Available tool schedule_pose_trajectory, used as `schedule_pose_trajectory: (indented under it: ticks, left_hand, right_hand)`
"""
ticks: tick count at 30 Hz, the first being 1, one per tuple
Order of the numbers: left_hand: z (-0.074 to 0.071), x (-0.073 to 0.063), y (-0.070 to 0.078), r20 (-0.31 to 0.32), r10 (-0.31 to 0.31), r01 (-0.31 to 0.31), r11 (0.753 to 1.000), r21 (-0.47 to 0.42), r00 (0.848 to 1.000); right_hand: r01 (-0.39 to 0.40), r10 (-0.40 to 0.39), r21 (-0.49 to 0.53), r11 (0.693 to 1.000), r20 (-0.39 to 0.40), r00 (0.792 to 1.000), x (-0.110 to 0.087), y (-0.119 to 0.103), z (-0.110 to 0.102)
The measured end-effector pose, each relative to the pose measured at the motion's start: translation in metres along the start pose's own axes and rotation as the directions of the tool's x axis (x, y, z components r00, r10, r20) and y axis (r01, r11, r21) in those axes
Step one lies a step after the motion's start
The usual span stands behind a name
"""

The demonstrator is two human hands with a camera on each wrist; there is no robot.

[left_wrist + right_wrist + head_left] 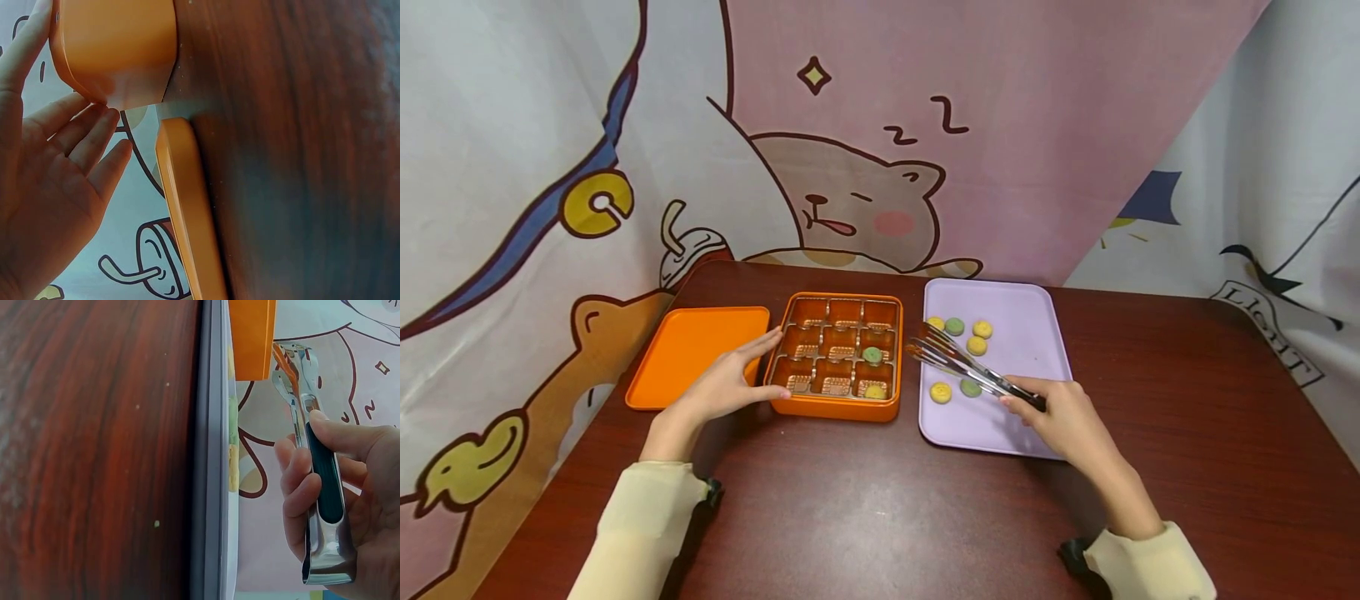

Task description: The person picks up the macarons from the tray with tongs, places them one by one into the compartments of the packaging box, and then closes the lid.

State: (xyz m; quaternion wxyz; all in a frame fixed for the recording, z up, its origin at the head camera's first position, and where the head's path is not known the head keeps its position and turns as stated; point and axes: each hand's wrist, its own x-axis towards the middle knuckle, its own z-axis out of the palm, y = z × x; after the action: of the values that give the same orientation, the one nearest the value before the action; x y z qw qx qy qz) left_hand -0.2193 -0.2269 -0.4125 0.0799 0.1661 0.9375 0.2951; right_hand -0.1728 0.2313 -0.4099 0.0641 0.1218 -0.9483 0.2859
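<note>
My left hand (730, 382) rests at the left side of an orange box (835, 408), straight fingers along its edge and thumb at the front rim. Inside, a clear divided insert (837, 352) has a green cookie (872, 356) in its middle right compartment and a yellow cookie (876, 392) in the front right one. My right hand (1067, 421) grips metal tongs (325, 475) by their dark grips. Their tips point left, above the gap between box and lilac tray (1026, 300), with nothing visible between them. Yellow cookies (940, 392) and green cookies (954, 326) lie on the tray.
An orange lid (692, 354) lies flat left of the box. The dark wooden table (865, 500) extends in front and to the right. A printed cartoon curtain (1022, 125) hangs behind the table and along its sides.
</note>
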Motion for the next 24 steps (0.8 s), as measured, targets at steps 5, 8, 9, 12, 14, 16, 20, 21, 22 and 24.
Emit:
schedule_pose_trajectory:
  ticks: [5, 8, 9, 12, 14, 16, 20, 21, 22, 24]
  left_hand:
    - [-0.001, 0.0, 0.001, 0.001, -0.003, 0.003, 1.0, 0.004, 1.0]
    - [-0.001, 0.0, 0.001, 0.003, -0.001, 0.001, 1.0, 0.005, 1.0]
    - [-0.001, 0.0, 0.001, 0.003, -0.001, 0.001, 1.0, 0.006, 1.0]
    - [-0.001, 0.0, 0.001, 0.004, -0.001, 0.001, 1.0, 0.006, 1.0]
    - [-0.001, 0.0, 0.001, 0.004, -0.001, 0.001, 1.0, 0.005, 1.0]
    - [0.0, 0.0, 0.001, 0.004, -0.001, 0.001, 1.0, 0.004, 1.0]
    - [0.0, -0.001, 0.0, 0.004, -0.004, 0.004, 1.0, 0.003, 1.0]
    - [0.0, -0.001, 0.0, 0.004, -0.004, 0.004, 1.0, 0.002, 1.0]
    - [0.0, -0.001, 0.0, 0.004, -0.005, 0.005, 1.0, 0.002, 1.0]
    - [0.0, 0.0, 0.001, 0.002, -0.006, 0.006, 1.0, 0.0, 1.0]
  right_hand:
    - [-0.026, 0.026, 0.02, 0.999, 0.016, 1.0, -0.002, 0.001, -0.002]
    - [-0.034, 0.033, 0.024, 0.999, 0.02, 0.999, -0.003, 0.002, -0.003]
    - [-0.034, 0.033, 0.024, 0.999, 0.017, 0.999, -0.004, 0.003, -0.004]
    - [-0.029, 0.029, 0.025, 0.999, 0.003, 1.0, -0.005, 0.005, -0.004]
    - [-0.023, 0.023, 0.028, 0.999, -0.007, 1.0, -0.006, 0.007, -0.004]
    - [-0.019, 0.019, 0.029, 0.999, -0.014, 1.0, -0.007, 0.009, -0.005]
    - [-0.014, 0.014, 0.019, 1.0, -0.025, 1.0, -0.009, 0.012, -0.006]
    - [-0.015, 0.015, 0.016, 1.0, -0.027, 1.0, -0.01, 0.012, -0.006]
    - [-0.014, 0.015, 0.013, 1.0, -0.029, 0.999, -0.01, 0.013, -0.007]
    - [-0.014, 0.014, 0.005, 1.0, -0.034, 0.999, -0.012, 0.015, -0.007]
